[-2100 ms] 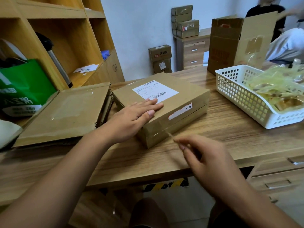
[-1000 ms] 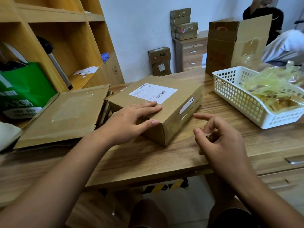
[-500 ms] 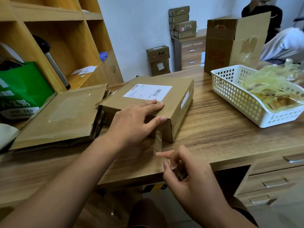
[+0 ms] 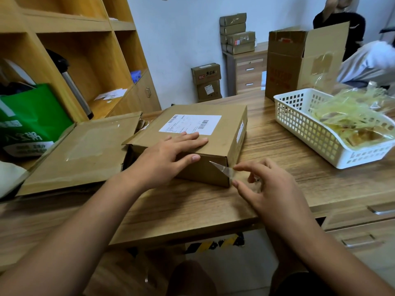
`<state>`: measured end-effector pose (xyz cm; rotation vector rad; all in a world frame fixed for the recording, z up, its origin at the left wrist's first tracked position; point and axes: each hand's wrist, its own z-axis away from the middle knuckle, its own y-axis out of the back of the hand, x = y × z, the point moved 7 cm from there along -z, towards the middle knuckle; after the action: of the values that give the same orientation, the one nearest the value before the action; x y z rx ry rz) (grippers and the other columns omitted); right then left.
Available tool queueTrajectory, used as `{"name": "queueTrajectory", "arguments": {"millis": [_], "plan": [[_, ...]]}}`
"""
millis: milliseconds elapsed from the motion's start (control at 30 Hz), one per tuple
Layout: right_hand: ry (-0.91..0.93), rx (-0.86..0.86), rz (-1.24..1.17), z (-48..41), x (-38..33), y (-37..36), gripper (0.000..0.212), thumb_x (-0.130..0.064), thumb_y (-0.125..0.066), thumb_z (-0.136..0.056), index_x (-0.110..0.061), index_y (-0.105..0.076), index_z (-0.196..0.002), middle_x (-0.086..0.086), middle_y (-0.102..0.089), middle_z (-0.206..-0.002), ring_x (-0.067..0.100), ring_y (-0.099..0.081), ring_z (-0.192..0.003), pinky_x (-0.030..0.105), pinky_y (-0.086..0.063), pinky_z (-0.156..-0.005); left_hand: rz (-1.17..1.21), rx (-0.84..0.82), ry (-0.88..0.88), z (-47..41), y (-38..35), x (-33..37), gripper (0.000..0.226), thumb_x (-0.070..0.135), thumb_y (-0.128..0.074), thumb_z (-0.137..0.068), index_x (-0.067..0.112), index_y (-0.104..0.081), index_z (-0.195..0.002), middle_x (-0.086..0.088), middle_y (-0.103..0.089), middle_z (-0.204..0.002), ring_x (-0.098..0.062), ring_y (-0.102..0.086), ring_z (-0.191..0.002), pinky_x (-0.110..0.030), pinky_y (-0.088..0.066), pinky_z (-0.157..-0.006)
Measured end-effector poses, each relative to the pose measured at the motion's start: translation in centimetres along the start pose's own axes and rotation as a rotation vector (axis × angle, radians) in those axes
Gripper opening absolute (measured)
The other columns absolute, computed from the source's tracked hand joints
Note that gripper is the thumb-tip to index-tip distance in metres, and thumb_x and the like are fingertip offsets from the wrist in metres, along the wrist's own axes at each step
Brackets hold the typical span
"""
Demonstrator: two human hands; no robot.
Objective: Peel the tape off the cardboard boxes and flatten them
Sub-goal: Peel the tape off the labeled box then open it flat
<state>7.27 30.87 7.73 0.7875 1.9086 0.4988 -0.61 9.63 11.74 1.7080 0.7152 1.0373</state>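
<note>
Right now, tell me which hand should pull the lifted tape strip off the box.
Right. The right hand pinches the lifted tape strip at the near corner of the box, so it likely only has to pull. The left hand lies flat on the box top, steadying it.

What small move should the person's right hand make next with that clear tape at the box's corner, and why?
Probably pinch the tape strip firmly and pull it away around the corner. One end stands lifted off the front face of the cardboard box, right at the fingertips of the right hand. The left hand lies flat on the box top, which should steady it against the pull.
</note>
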Motion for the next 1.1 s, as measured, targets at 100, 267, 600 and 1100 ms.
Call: {"name": "queueTrajectory", "arguments": {"millis": [100, 267, 600, 1100], "plan": [[-0.01, 0.007, 0.03, -0.3, 0.2, -0.1, 0.024, -0.047, -0.062, -0.088, -0.042, -0.071, -0.109, -0.014, -0.052, -0.085, 0.003, -0.055, -0.075, 0.034, -0.05, -0.064, -0.058, 0.045, 0.023, 0.1, -0.2, 0.4, 0.045, 0.05, -0.049, -0.1, 0.06, -0.04, -0.143, 0.033, -0.032, -0.155, 0.006, -0.021, -0.147, -0.038, -0.025, -0.122], [0.006, -0.031, 0.029, 0.8, -0.3, -0.9, 0.018, -0.043, -0.06, -0.091, -0.041, -0.072, -0.103, -0.019, -0.053, -0.087, 0.0, -0.057, -0.08, 0.017, -0.041, -0.063, -0.134, 0.086, 0.065, 0.0, -0.3, 1.2, 0.043, 0.061, -0.042, -0.098, 0.068, -0.036, -0.139, 0.037, -0.031, -0.153, 0.006, -0.022, -0.147, -0.038, -0.035, -0.115], [0.122, -0.128, -0.053, 3.3, -3.4, -3.4, 0.013, -0.043, -0.055, -0.092, -0.038, -0.065, -0.099, -0.017, -0.052, -0.09, 0.0, -0.057, -0.085, 0.019, -0.047, -0.06, -0.181, 0.193, 0.094, -0.1, 0.1, 2.0, 0.045, 0.071, -0.047, -0.091, 0.065, -0.045, -0.136, 0.037, -0.043, -0.146, 0.003, -0.038, -0.141, -0.037, -0.045, -0.103], [0.058, -0.004, -0.138, 1.9, -2.1, -0.7, 0.013, -0.037, -0.07, -0.088, -0.035, -0.059, -0.082, -0.016, -0.058, -0.078, 0.004, -0.058, -0.079, 0.02, -0.046, -0.058, 0.075, 0.062, -0.001, -0.3, 0.5, -1.5, 0.046, 0.033, -0.062, -0.099, 0.059, -0.052, -0.135, 0.04, -0.043, -0.144, 0.01, -0.036, -0.139, -0.038, -0.038, -0.117]]}}
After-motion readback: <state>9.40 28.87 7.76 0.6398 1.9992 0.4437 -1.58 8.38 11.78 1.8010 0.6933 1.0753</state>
